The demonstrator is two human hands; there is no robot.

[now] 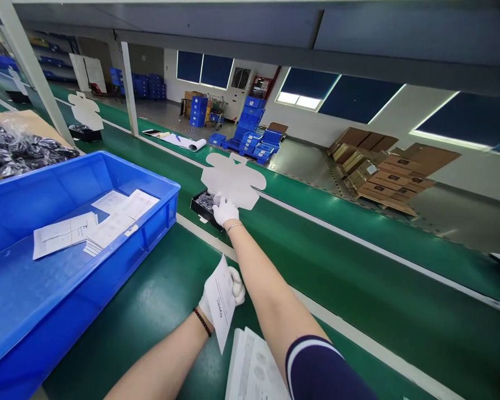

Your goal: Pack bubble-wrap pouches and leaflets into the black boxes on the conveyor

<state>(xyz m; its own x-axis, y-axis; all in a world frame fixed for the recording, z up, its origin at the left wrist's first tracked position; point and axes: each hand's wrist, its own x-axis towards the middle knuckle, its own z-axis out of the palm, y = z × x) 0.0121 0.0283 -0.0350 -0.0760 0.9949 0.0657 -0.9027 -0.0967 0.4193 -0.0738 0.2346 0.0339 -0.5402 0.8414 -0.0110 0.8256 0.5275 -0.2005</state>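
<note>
My left hand [236, 286] grips a leaflet [220, 305] outside the box [208, 215], which already holds a bagged item [205, 200], lid [233, 180] unclosed, by my right hand [225, 211] (its grip I cannot tell).

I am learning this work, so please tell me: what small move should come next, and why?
Probably the left hand should bring its paper to the open box: the lid stands up, the right hand is at the box, and the paper is held outside it.

Rightward the green belt [358, 289] is passable; blue bin [87, 303] and raised white flap [233, 180] obstruct.
</note>
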